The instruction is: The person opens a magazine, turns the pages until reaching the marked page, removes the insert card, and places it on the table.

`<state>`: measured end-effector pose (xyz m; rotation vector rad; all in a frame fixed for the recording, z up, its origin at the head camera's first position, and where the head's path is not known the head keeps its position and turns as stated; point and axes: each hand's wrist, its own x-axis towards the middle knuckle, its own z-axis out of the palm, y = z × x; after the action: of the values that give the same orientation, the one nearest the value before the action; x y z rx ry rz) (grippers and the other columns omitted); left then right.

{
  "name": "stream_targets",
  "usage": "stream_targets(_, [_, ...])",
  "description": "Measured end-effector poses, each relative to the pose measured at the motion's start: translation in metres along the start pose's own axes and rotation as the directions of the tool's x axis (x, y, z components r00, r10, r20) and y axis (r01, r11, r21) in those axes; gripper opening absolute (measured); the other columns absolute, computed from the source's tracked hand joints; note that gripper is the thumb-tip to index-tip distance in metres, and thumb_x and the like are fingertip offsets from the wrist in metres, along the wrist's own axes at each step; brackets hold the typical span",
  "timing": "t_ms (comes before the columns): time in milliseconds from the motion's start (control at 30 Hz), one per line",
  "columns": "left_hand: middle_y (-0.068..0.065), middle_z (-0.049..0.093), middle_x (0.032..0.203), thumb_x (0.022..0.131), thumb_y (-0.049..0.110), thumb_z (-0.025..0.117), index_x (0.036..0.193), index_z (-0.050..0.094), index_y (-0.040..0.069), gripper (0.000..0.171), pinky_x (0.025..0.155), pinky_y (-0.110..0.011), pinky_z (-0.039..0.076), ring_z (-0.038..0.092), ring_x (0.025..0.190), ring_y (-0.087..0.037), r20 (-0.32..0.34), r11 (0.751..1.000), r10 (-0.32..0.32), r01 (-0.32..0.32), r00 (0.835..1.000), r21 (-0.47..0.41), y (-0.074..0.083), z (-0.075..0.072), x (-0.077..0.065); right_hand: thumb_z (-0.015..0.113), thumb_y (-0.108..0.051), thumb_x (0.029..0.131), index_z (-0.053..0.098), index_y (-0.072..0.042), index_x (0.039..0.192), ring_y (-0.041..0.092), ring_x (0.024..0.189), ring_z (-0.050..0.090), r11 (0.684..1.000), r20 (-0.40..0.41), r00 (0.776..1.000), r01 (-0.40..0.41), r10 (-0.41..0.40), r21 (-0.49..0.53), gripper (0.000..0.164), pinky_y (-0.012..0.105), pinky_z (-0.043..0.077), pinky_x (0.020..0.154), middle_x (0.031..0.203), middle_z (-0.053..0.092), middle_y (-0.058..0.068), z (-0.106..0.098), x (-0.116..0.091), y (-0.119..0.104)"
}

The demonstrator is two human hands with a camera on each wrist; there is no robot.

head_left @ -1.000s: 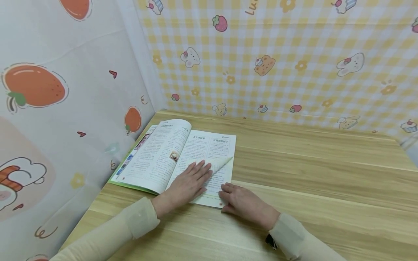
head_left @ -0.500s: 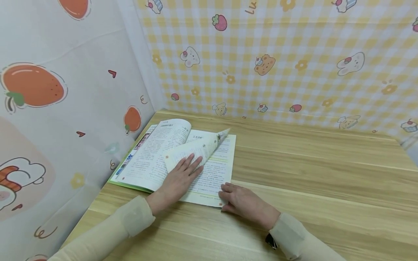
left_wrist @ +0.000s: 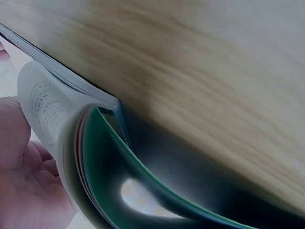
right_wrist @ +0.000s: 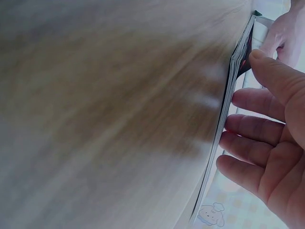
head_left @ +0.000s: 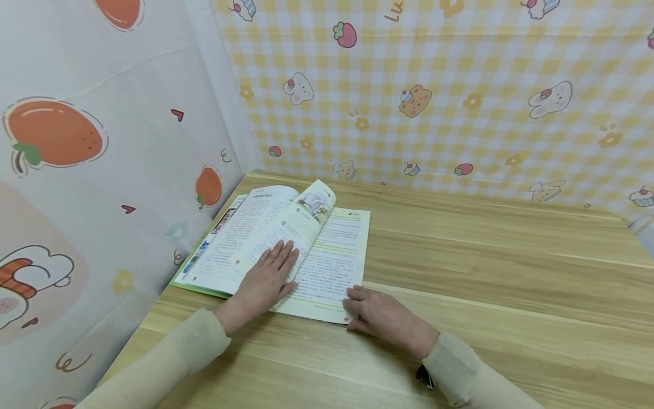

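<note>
An open magazine (head_left: 334, 272) with printed pages lies at the left of the table. My left hand (head_left: 263, 284) rests flat on a turning page (head_left: 306, 218), its fingers stretched out. That page bulges up near the spine and leans over the left-hand pages. In the left wrist view, the green cover (left_wrist: 107, 157) curves beside the palm. My right hand (head_left: 383, 315) touches the magazine's lower right corner. Its fingertips, loosely bent, lie along the page edges (right_wrist: 228, 95) in the right wrist view, with the thumb by the corner.
The wooden table (head_left: 485, 284) extends to the right of the magazine. A yellow checked cloth (head_left: 434, 85) hangs behind it, and a white printed cloth (head_left: 143, 170) on the left. A small black object (head_left: 424, 377) shows under the right cuff.
My left hand has slid left, sweeping the page over from the right side toward the left and uncovering the page beneath. The right hand stays at the corner.
</note>
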<state>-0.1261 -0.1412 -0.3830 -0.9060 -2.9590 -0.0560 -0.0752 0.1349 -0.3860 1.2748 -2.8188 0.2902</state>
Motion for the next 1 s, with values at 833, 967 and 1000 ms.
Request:
stream_targets(833, [-0.035, 0.022, 0.155, 0.101, 0.037, 0.051, 0.147, 0.027, -0.015, 0.074, 0.117, -0.061, 0.027, 0.021, 0.145, -0.052, 0.105, 0.951, -0.273, 0.285, 0.956, -0.119, -0.043, -0.012, -0.016, 0.070, -0.027, 0.089, 0.070, -0.007, 0.107, 0.029, 0.116, 0.065, 0.999, 0.020, 1.000, -0.011, 0.010, 0.035, 0.026, 0.038, 0.055, 0.096, 0.117, 0.068, 0.011, -0.001, 0.001, 0.002])
stream_targets(967, [-0.035, 0.022, 0.155, 0.103, 0.036, 0.046, 0.148, 0.025, -0.014, 0.071, 0.118, -0.061, 0.024, 0.021, 0.144, -0.053, 0.146, 0.936, -0.298, 0.319, 0.943, -0.149, -0.050, -0.009, -0.019, 0.068, -0.024, 0.092, 0.071, -0.006, 0.112, 0.031, 0.119, 0.063, 0.998, 0.040, 0.999, -0.035, 0.034, 0.044, 0.027, 0.040, 0.054, 0.098, 0.125, 0.067, 0.015, -0.002, 0.001, 0.002])
stream_targets(1000, [-0.035, 0.022, 0.155, 0.103, 0.036, 0.045, 0.148, 0.025, -0.014, 0.071, 0.118, -0.061, 0.024, 0.021, 0.144, -0.053, 0.158, 0.933, -0.301, 0.325, 0.940, -0.156, -0.051, -0.009, -0.020, 0.067, -0.023, 0.092, 0.071, -0.006, 0.112, 0.032, 0.120, 0.063, 0.998, 0.044, 0.998, -0.041, 0.039, 0.045, 0.026, 0.040, 0.054, 0.098, 0.126, 0.066, 0.016, -0.002, 0.001, 0.002])
